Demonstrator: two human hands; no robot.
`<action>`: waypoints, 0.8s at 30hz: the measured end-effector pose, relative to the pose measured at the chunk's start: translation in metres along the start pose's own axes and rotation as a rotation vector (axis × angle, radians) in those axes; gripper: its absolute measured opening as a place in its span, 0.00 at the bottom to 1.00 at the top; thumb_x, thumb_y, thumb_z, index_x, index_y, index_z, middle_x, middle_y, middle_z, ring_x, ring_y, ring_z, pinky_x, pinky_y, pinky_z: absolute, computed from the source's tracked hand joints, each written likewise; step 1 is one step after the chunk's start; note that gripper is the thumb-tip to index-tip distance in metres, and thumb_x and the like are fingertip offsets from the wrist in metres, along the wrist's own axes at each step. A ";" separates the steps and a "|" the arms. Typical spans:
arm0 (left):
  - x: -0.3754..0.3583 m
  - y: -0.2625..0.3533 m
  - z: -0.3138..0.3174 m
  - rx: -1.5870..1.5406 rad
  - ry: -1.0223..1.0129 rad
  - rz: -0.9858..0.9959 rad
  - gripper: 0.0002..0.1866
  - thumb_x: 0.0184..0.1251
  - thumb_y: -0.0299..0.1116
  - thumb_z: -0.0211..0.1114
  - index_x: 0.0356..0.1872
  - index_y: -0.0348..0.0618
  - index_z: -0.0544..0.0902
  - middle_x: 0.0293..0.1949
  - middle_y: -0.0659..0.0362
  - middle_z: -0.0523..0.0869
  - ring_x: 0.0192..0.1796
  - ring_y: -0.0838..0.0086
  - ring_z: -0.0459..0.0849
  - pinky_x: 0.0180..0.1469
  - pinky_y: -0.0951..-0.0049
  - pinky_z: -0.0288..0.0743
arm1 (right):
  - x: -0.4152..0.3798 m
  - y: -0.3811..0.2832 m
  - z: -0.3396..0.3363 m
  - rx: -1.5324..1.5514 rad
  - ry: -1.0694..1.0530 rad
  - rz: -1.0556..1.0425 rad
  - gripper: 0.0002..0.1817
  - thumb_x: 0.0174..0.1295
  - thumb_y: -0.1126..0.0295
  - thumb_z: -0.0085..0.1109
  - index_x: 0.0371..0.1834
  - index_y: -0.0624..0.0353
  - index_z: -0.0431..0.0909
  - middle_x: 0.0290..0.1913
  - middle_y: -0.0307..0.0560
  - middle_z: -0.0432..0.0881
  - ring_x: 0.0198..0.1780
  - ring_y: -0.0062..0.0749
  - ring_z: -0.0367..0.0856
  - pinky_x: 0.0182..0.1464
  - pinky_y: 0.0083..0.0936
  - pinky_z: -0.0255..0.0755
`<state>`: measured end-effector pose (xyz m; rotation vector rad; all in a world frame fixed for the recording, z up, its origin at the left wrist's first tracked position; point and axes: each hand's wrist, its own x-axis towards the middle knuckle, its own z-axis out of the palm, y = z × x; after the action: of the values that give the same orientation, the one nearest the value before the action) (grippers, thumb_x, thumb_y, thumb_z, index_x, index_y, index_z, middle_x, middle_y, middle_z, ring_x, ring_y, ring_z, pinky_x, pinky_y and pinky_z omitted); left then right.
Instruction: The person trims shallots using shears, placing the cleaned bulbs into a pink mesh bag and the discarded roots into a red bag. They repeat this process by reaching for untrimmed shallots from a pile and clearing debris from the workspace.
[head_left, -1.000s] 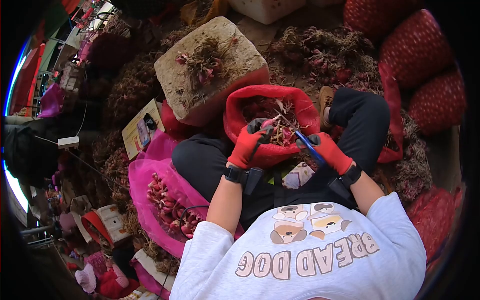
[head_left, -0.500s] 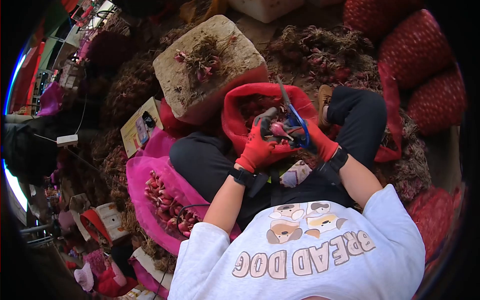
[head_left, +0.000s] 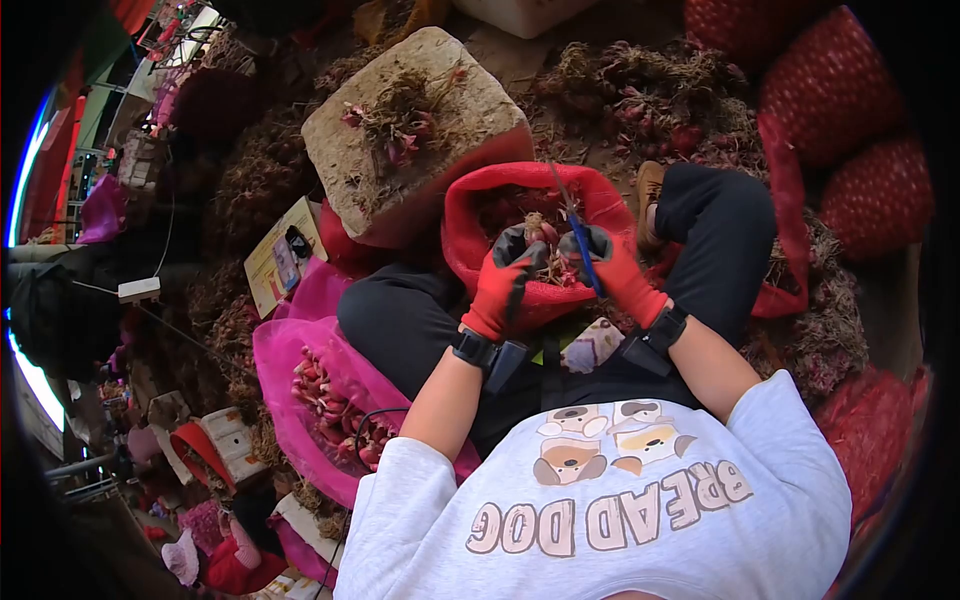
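Both hands wear red gloves with dark grey fingers. My left hand (head_left: 508, 278) is closed around a reddish onion bulb (head_left: 541, 232) with dry roots, above the near part of an open red mesh bag (head_left: 470, 205). My right hand (head_left: 612, 265) grips blue-handled scissors (head_left: 582, 245), whose blades point away from me, up over the bag's opening. Loose bulbs and dry stems lie inside the bag. Beside my left leg, a pink mesh bag (head_left: 285, 345) holds many red bulbs (head_left: 325, 400).
Beyond the red bag stands a dirty foam block (head_left: 350, 135) with a rooted bunch on top. Bunches of onions (head_left: 650, 100) lie behind it. Full red sacks (head_left: 835, 90) are stacked at the upper right. A card with a phone (head_left: 285, 262) lies left of the block.
The scissors have turned more upright and their blades are lower. My left hand has shifted slightly down and left, and the bulb now sits higher between the hands.
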<state>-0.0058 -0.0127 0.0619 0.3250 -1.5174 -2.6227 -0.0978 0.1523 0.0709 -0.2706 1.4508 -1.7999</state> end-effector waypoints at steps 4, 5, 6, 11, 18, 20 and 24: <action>-0.002 0.007 0.010 0.977 0.035 0.269 0.17 0.56 0.27 0.66 0.47 0.38 0.75 0.42 0.61 0.79 0.45 0.75 0.79 0.48 0.74 0.74 | 0.006 -0.002 0.000 -0.002 0.006 0.037 0.15 0.54 0.77 0.65 0.46 0.62 0.75 0.38 0.40 0.82 0.34 0.17 0.79 0.32 0.16 0.75; -0.003 0.006 0.012 1.194 0.003 0.342 0.19 0.55 0.27 0.67 0.48 0.38 0.75 0.40 0.62 0.79 0.43 0.76 0.79 0.46 0.74 0.75 | 0.007 -0.003 0.000 -0.064 -0.007 0.033 0.15 0.54 0.77 0.65 0.45 0.61 0.75 0.38 0.40 0.82 0.33 0.18 0.80 0.32 0.16 0.75; -0.003 0.000 0.013 1.246 0.013 0.354 0.24 0.49 0.28 0.70 0.51 0.40 0.75 0.42 0.60 0.80 0.45 0.71 0.80 0.47 0.72 0.75 | 0.008 -0.002 -0.006 0.015 -0.051 0.076 0.15 0.54 0.76 0.65 0.46 0.62 0.76 0.38 0.40 0.82 0.33 0.18 0.80 0.32 0.16 0.75; 0.003 -0.019 0.010 0.457 0.148 0.193 0.18 0.62 0.37 0.63 0.51 0.41 0.74 0.41 0.61 0.78 0.41 0.71 0.80 0.41 0.75 0.74 | 0.011 -0.001 -0.020 0.321 -0.142 0.063 0.16 0.55 0.75 0.65 0.47 0.62 0.76 0.36 0.40 0.82 0.32 0.19 0.80 0.33 0.17 0.75; -0.005 0.004 0.002 0.740 -0.132 0.207 0.19 0.74 0.48 0.48 0.55 0.48 0.73 0.42 0.61 0.79 0.35 0.79 0.77 0.35 0.79 0.72 | 0.010 -0.007 -0.014 0.035 -0.138 0.044 0.16 0.60 0.71 0.61 0.50 0.61 0.74 0.40 0.41 0.81 0.38 0.23 0.80 0.41 0.19 0.74; -0.003 -0.010 -0.015 0.981 -0.125 0.367 0.19 0.74 0.47 0.48 0.57 0.49 0.72 0.44 0.60 0.79 0.37 0.78 0.77 0.38 0.77 0.72 | 0.011 -0.007 -0.017 -0.008 -0.112 0.179 0.17 0.60 0.69 0.61 0.51 0.61 0.73 0.41 0.42 0.80 0.40 0.25 0.80 0.43 0.21 0.74; -0.003 -0.005 -0.030 -0.233 -0.073 -0.066 0.18 0.72 0.38 0.52 0.60 0.49 0.69 0.54 0.56 0.76 0.49 0.73 0.75 0.51 0.74 0.72 | 0.012 0.033 -0.037 -0.620 0.028 -0.126 0.21 0.59 0.61 0.62 0.51 0.60 0.72 0.42 0.48 0.79 0.40 0.37 0.80 0.44 0.31 0.73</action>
<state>0.0047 -0.0350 0.0431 0.2657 -1.2206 -2.8546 -0.1142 0.1700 0.0257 -0.6607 2.0237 -1.4035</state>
